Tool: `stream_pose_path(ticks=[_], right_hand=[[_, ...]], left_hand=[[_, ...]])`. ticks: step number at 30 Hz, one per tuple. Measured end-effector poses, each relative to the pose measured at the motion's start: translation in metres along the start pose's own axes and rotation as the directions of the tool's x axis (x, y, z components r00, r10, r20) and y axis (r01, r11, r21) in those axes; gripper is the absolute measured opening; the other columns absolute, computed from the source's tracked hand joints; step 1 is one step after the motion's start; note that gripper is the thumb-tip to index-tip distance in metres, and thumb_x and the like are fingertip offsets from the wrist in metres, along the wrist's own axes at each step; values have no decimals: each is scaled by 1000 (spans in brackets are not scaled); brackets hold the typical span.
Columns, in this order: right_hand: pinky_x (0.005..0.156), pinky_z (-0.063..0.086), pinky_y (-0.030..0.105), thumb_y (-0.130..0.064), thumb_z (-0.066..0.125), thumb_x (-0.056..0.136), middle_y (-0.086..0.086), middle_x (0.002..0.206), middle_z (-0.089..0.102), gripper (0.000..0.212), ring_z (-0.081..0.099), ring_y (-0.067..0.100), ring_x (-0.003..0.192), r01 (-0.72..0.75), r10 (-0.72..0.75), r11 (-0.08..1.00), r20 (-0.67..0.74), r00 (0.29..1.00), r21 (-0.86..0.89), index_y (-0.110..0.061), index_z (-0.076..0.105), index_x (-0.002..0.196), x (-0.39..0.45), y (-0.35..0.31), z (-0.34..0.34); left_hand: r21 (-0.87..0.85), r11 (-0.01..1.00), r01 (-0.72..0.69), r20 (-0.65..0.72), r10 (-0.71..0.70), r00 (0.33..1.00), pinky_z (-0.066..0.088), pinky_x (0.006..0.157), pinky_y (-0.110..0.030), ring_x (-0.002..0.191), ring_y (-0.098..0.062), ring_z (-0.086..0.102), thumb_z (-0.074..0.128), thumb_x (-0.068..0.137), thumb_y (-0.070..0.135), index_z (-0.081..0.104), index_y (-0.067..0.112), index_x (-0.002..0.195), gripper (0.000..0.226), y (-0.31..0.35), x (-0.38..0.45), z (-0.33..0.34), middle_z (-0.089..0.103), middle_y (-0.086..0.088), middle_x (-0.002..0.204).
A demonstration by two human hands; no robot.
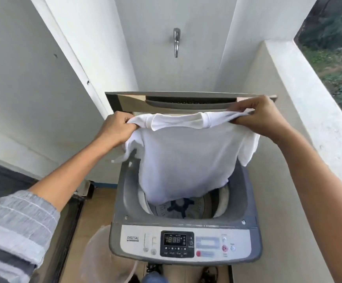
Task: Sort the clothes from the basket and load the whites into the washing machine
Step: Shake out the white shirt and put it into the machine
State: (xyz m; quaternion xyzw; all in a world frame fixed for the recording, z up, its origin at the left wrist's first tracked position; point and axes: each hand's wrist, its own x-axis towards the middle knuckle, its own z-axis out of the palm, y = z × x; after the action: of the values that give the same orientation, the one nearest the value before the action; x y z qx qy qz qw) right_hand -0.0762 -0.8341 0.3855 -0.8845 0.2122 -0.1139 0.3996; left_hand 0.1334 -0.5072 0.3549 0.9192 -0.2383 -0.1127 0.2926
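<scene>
A white T-shirt (184,160) hangs spread out above the open top-loading washing machine (241,205). My left hand (117,127) grips its left shoulder, and my right hand (257,117) grips its right shoulder. The shirt's lower hem dips into the drum (178,208), where the dark agitator shows at the bottom. Another pale cloth (224,198) lies against the drum's right wall. The lid (123,101) stands raised behind the shirt. No basket is clearly in view.
The control panel (178,244) with a lit digital display faces me. A translucent bucket (102,260) stands on the floor at the machine's left front. A tap (176,40) juts from the wall above. Walls close in left, and a low parapet (308,94) runs on the right.
</scene>
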Motion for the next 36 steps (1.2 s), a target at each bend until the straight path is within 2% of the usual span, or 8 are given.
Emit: stream_pose_path(ticks=[8,11,14,19,24,27,33,36], right_hand=[[68,59,30,6,65,76,-12,62,71,47,65,9,66,-190,190,982,3,982,4,-40,77,68,0,49,58],[55,44,6,8,59,77,-19,48,61,44,59,-3,55,-265,265,963,4,964,-40,-31,77,73,-5,68,87],[51,41,5,10,52,77,-17,61,68,47,61,1,62,-309,312,948,34,950,-76,-24,84,86,-16,89,116],[75,63,42,11,46,83,10,96,80,49,74,31,87,-361,365,927,22,931,-98,-12,85,102,-25,124,154],[80,49,22,14,47,85,10,116,78,48,71,25,101,-342,360,924,90,929,-171,-9,83,105,-41,154,181],[55,42,9,13,43,87,11,115,77,53,63,12,72,-375,417,903,221,882,-208,-12,80,113,-49,168,192],[70,55,31,12,44,90,6,113,77,57,71,21,87,-398,434,900,300,849,-176,-19,75,127,-65,172,202],[53,44,8,10,46,93,-1,108,71,54,60,-2,63,-397,424,906,286,860,-149,-18,74,129,-73,175,202]], left_hand=[[-49,990,130,149,-121,981,54,53,-30,62,-26,71,60,88,15,75,21,75,20,-37,6,70,72,1,68],[-99,980,172,179,-152,972,59,45,-33,55,-22,73,55,88,8,78,23,84,28,-60,3,102,76,1,73],[-59,980,189,173,-176,969,51,41,-24,45,-15,69,54,83,6,78,32,78,36,-80,-4,130,74,7,64],[75,989,127,98,-134,986,52,60,-28,71,-18,69,64,77,3,81,26,82,29,-97,-10,162,74,9,72],[104,993,57,229,-79,970,59,85,-36,100,-26,71,56,79,-13,78,19,107,47,-111,-14,193,77,-5,109],[154,988,13,378,-71,923,49,108,-36,126,-27,60,53,80,-17,67,14,133,63,-118,-21,210,62,-8,137],[82,995,48,450,-80,889,49,109,-37,124,-22,60,43,87,-19,68,15,131,61,-123,-31,222,59,-6,139],[-4,996,94,427,-83,901,50,106,-33,121,-20,61,37,91,-16,70,14,129,59,-122,-37,218,59,-6,139]])
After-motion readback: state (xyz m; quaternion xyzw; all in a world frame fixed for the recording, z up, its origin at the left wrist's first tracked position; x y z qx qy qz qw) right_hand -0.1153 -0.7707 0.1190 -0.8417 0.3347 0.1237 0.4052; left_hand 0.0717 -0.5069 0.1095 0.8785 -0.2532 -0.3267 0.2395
